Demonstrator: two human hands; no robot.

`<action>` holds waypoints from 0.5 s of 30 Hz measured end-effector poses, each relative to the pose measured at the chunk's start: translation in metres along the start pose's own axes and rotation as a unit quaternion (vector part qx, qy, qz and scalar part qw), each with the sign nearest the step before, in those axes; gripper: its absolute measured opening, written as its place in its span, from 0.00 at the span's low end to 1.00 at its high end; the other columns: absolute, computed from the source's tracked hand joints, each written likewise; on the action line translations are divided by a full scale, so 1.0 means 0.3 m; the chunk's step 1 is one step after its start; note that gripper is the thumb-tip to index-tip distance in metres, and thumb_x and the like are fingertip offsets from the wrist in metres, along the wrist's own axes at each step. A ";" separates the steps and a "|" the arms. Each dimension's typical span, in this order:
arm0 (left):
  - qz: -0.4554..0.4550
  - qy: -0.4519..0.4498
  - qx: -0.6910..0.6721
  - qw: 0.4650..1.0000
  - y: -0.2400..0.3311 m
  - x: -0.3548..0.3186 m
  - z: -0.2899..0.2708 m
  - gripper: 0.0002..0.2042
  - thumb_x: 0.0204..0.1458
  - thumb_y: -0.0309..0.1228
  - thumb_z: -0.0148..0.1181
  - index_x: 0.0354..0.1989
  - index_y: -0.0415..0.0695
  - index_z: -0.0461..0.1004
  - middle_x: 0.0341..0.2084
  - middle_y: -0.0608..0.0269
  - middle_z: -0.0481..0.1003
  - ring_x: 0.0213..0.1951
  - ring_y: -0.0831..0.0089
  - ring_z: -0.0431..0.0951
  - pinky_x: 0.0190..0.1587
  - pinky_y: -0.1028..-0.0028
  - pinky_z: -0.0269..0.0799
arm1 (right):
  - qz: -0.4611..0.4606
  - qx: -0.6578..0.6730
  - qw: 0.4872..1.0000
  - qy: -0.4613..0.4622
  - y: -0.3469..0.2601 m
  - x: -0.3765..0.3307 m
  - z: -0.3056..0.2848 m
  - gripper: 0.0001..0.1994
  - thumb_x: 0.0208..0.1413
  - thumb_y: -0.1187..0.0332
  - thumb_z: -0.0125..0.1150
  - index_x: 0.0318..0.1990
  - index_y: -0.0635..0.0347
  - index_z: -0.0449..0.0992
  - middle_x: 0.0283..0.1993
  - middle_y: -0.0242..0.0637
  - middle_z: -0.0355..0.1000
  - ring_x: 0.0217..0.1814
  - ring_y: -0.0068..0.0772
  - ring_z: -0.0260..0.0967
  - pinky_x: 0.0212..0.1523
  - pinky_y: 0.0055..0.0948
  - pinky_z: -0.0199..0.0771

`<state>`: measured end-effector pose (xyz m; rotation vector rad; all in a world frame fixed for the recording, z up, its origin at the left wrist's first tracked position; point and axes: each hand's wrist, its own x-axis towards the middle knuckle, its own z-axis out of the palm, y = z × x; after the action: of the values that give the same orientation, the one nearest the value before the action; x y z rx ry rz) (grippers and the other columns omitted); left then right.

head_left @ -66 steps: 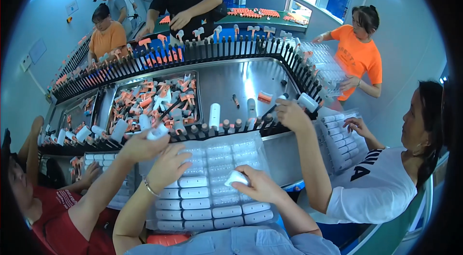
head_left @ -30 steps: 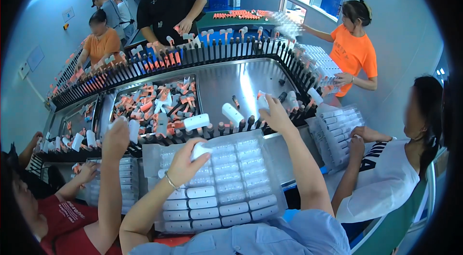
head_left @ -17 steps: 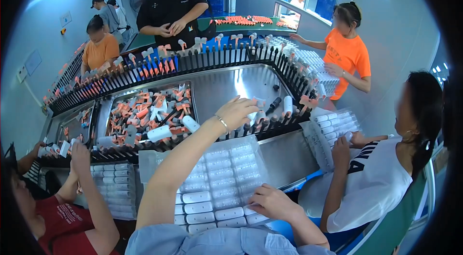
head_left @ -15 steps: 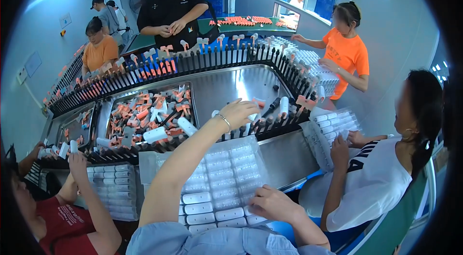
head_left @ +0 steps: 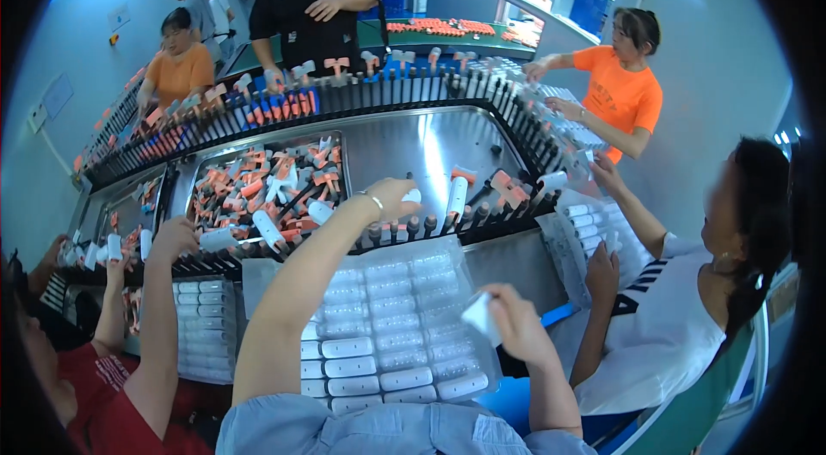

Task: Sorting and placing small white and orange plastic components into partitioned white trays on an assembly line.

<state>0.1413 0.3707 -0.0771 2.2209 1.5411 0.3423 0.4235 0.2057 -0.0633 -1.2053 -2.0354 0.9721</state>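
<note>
My left hand (head_left: 391,199) reaches over the row of black pegs. Its fingers close around a white casing (head_left: 413,196), mostly hidden by the hand. Beyond it, another white casing (head_left: 457,197) stands on the rack, near orange-and-grey pieces (head_left: 509,188). Above the right edge of the clear plastic tray (head_left: 398,330), my right hand (head_left: 514,322) pinches a white piece (head_left: 482,319), blurred so its kind is unclear. White oval casings (head_left: 348,366) fill the tray's nearest rows; the farther pockets show only clear plastic.
A black peg rack (head_left: 344,98) curves around metal trays (head_left: 413,145). Orange, grey and white parts (head_left: 267,184) lie heaped in one. Co-workers sit on both sides, one in red (head_left: 129,378), one in white (head_left: 662,326); others work across the rack.
My left hand has shifted left along the pegs and now grips a white casing. My right hand has risen from the tray's casings, holding a white piece.
</note>
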 end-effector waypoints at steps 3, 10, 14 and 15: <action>-0.004 0.082 -0.024 0.996 -0.084 -0.077 -0.001 0.22 0.49 0.43 0.55 0.45 0.38 0.69 0.34 0.47 0.76 0.37 0.58 0.77 0.39 0.67 0.71 | 0.000 0.076 0.986 0.151 0.085 0.093 -0.014 0.12 0.58 0.68 0.49 0.46 0.65 0.69 0.32 0.42 0.73 0.33 0.28 0.71 0.36 0.27 0.69; -0.222 0.167 0.114 0.954 -0.050 -0.200 0.028 0.16 0.50 0.40 0.54 0.38 0.38 0.66 0.30 0.46 0.76 0.34 0.53 0.77 0.37 0.59 0.73 | -0.055 -0.174 0.941 0.285 0.130 0.406 -0.058 0.19 0.50 0.65 0.60 0.47 0.67 0.68 0.39 0.55 0.71 0.41 0.56 0.69 0.40 0.39 0.69; -0.261 0.237 0.181 0.918 -0.148 -0.280 0.068 0.16 0.49 0.41 0.55 0.37 0.39 0.65 0.27 0.49 0.75 0.30 0.56 0.78 0.30 0.64 0.75 | -0.004 -0.188 0.972 0.139 0.031 0.586 0.021 0.19 0.50 0.63 0.58 0.46 0.66 0.66 0.36 0.56 0.71 0.39 0.55 0.70 0.38 0.42 0.69; -0.272 0.243 0.185 0.913 -0.153 -0.291 0.069 0.17 0.50 0.41 0.54 0.37 0.39 0.65 0.27 0.49 0.75 0.30 0.56 0.78 0.30 0.64 0.76 | 0.028 -0.191 0.978 0.079 0.013 0.622 0.044 0.19 0.50 0.62 0.58 0.45 0.66 0.66 0.35 0.56 0.72 0.39 0.55 0.71 0.38 0.43 0.70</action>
<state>0.0806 0.2991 -0.1138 1.9128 2.5970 0.4810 0.3357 0.3705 -0.0535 -1.4922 -2.1271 0.5003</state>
